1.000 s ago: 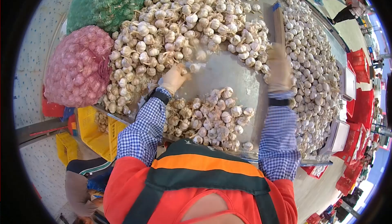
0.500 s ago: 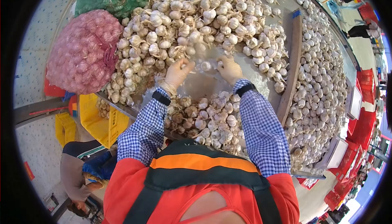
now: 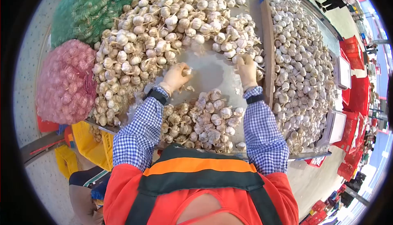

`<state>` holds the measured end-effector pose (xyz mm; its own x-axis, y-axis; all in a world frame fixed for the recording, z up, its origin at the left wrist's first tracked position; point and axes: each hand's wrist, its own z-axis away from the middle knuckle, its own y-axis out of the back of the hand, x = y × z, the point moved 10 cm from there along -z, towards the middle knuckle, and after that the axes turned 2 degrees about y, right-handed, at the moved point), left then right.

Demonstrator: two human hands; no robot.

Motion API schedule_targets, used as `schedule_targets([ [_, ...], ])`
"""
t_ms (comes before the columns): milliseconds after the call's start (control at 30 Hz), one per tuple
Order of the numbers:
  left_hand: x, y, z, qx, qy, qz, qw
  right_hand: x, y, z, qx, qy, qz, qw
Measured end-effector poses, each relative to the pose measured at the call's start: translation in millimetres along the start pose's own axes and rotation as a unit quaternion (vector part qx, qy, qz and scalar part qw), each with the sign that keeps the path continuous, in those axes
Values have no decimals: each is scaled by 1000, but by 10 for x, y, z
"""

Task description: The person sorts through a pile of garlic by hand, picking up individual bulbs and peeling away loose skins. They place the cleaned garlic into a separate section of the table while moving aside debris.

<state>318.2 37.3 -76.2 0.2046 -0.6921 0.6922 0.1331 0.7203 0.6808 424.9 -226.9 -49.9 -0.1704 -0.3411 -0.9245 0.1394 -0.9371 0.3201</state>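
Note:
My left hand (image 3: pixel 176 77), in a pale glove, is closed on a garlic bulb (image 3: pixel 187 71) above the metal tabletop. My right hand (image 3: pixel 247 72), also gloved, reaches to the right edge of the large heap of garlic bulbs (image 3: pixel 163 24). Its fingers point away from me, slightly apart, among bulbs beside the wooden divider (image 3: pixel 268 53). The undersides of those fingers are hidden. Between my forearms lies a smaller pile of garlic (image 3: pixel 204 120) with loose papery skins.
Past the divider spreads a wide layer of cleaner garlic bulbs (image 3: pixel 305 73). A pink net sack (image 3: pixel 65 81) and a green net sack (image 3: pixel 88 12) stand at left. Yellow crates (image 3: pixel 88 143) sit below the table edge, near another person (image 3: pixel 84 196). Red crates (image 3: pixel 356 94) line the right.
My right hand has moved right, away from the left hand, towards the divider. The bulb between my hands has left that spot; my left hand now holds a bulb. The camera view has shifted.

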Motion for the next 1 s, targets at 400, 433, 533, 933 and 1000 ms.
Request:
schedule_targets([
  [400,552,-167,454,-90,93,672,729,131,-268,242,-96,35,433,896],
  [433,628,-147,484,-90,92,673,728,305,-217,342,-128,-53,299,944],
  [533,798,-68,533,-73,62,606,790,437,-182,744,-158,-140,27,977],
  [933,1137,-797,893,-234,-197,53,951,257,-215,1628,-110,-233,-643,721],
  [1000,1135,-926,1096,-305,-147,-150,929,175,-146,1701,-86,-219,-638,733],
])
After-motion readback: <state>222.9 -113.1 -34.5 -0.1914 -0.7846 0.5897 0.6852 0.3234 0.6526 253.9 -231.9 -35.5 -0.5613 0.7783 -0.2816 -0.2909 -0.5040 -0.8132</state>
